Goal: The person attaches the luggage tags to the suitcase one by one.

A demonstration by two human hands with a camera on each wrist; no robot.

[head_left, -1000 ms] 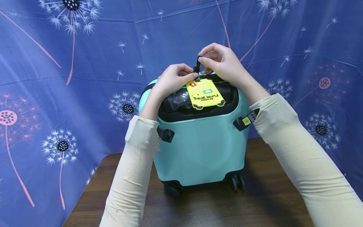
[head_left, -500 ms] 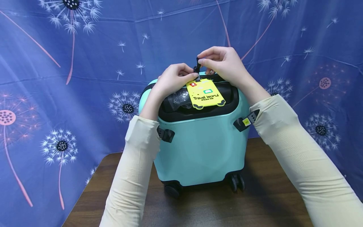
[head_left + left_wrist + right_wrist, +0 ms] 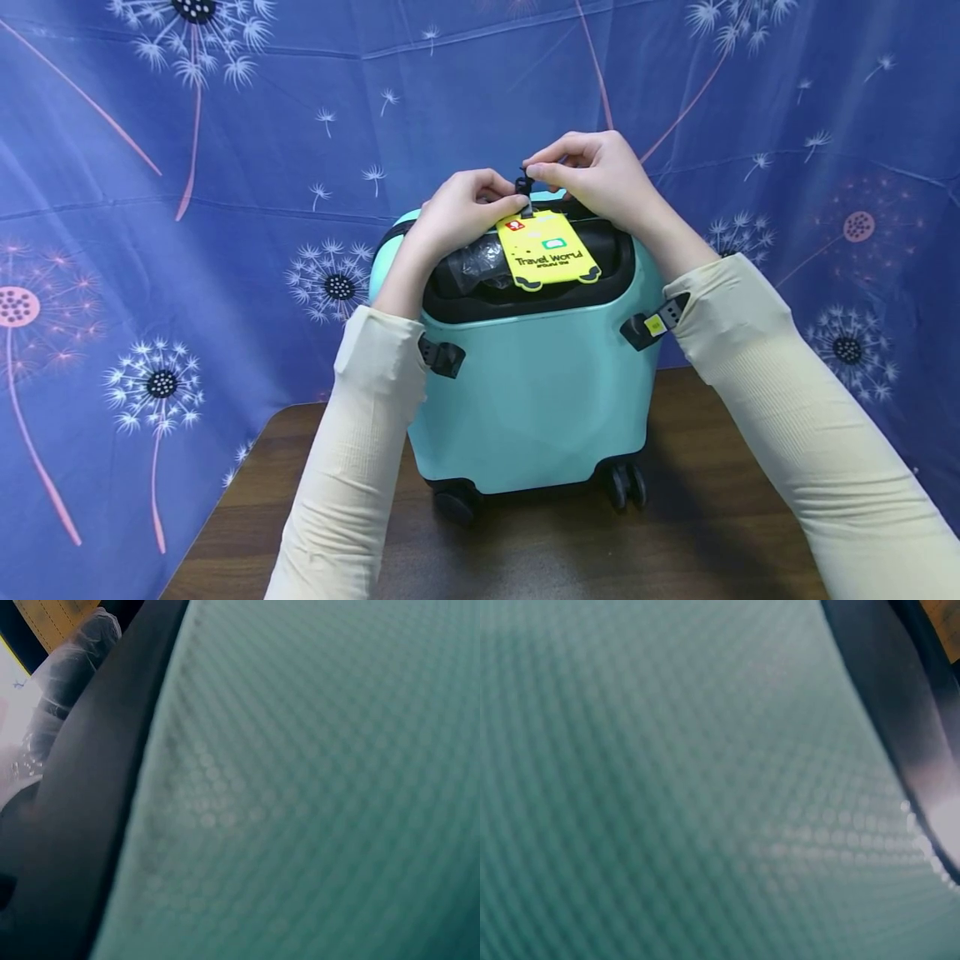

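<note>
A turquoise suitcase (image 3: 536, 400) stands upright, its black recessed top facing me. On that top lies a yellow luggage tag (image 3: 551, 250) lettered "Travel World", its black strap (image 3: 523, 185) rising from the upper end. My left hand (image 3: 467, 208) pinches the strap's base between thumb and fingers, just above the tag. With thumb and forefinger, my right hand (image 3: 600, 175) pinches the strap's upper end. Its other fingers are partly hidden behind. Both wrist views mostly show the suitcase's textured shell (image 3: 300, 780) up close; neither hand's fingertips are plain there.
Clear plastic wrapping (image 3: 480, 262) covers part of the suitcase's handle, left of the tag. Black wheels (image 3: 626, 483) rest on the brown wooden table (image 3: 555, 554). A blue dandelion-print cloth (image 3: 247, 167) hangs close behind and at the sides.
My right hand has moved down a little, bringing the strap's upper end lower and closer to my left hand. The left hand and tag have hardly moved.
</note>
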